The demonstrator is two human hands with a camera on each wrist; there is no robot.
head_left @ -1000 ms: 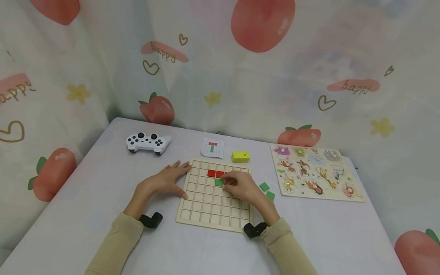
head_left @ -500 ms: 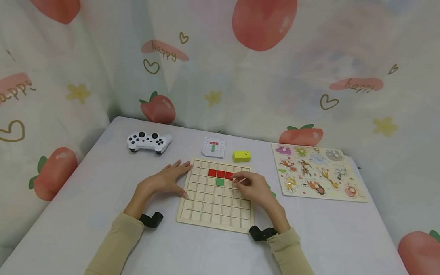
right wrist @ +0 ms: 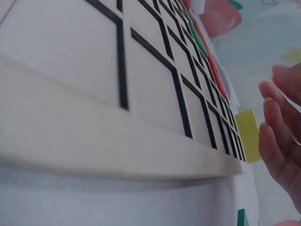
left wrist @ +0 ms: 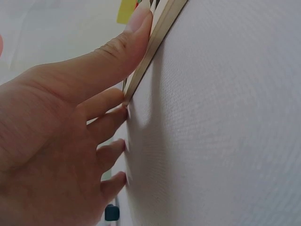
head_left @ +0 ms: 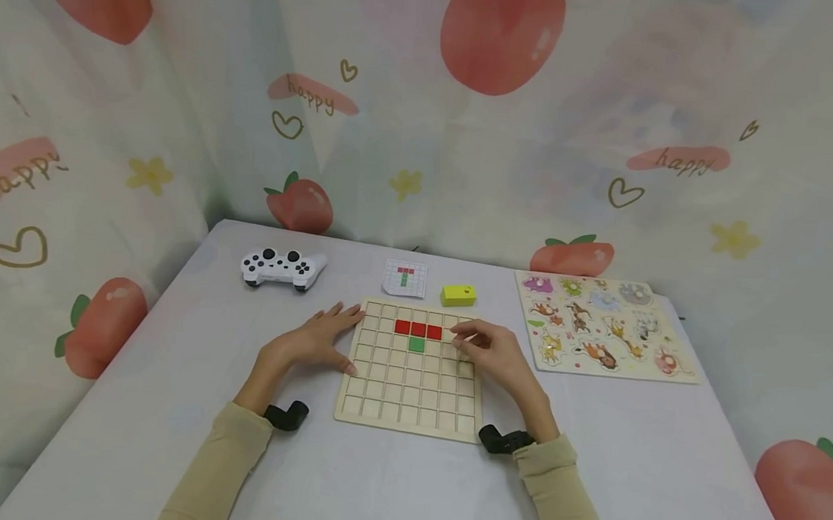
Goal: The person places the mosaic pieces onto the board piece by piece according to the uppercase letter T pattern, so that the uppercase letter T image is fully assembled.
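A wooden grid board lies mid-table in the head view. In its upper part sits a row of red tiles, and one green tile is below the middle red one. My left hand rests at the board's left edge, fingers spread; its thumb touches the rim in the left wrist view. Over the board's right side, my right hand hovers with loosely bent fingers and nothing seen between them. A loose green tile stays visible beside the board in the right wrist view; the head view hides it behind this hand.
Behind the board lie a pattern card with a red and green T and a yellow block. A white game controller is at the back left. An animal puzzle board occupies the right side.
My right hand has let go of the green tile in the grid and moved right, uncovering the third red tile and covering the loose green tiles. My left hand stays put.
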